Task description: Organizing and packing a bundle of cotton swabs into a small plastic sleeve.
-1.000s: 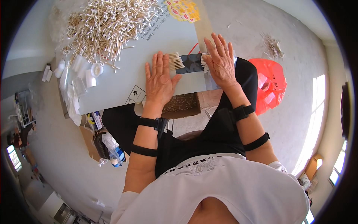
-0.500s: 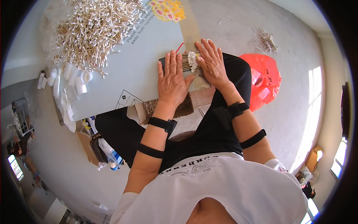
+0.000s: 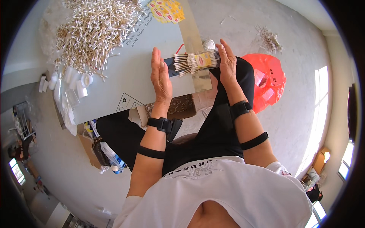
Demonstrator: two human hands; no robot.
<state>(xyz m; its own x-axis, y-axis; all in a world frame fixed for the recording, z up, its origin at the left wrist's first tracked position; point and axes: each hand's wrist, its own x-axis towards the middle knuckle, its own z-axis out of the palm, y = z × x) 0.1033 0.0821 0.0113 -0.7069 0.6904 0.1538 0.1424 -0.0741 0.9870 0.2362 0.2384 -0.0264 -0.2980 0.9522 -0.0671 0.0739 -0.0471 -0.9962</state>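
Note:
A bundle of cotton swabs (image 3: pixel 184 63) with wooden sticks and white tips lies sideways near the table's right edge. Its right part sits in a clear plastic bag with a yellow label (image 3: pixel 203 59). My left hand (image 3: pixel 161 78) is raised on edge at the bundle's left, fingers straight, apart from the sticks. At the bag's right end, my right hand (image 3: pixel 227 67) stands on edge with extended fingers; whether it touches the bag I cannot tell. A dark strip (image 3: pixel 171 67) lies under the sticks' left ends.
A big heap of loose cotton swabs (image 3: pixel 95 34) covers the table's (image 3: pixel 114 87) far left. Yellow labels (image 3: pixel 167 10) are piled at the far edge. Clear plastic and white rolls (image 3: pixel 86 79) lie at left. A carton of swabs (image 3: pixel 182 106) stands below; a red bag (image 3: pixel 266 79) is on the floor.
Both palms were flat over the swabs; now they have lifted and turned on edge at either side. The yellow-labelled bag and the full bundle have come into view.

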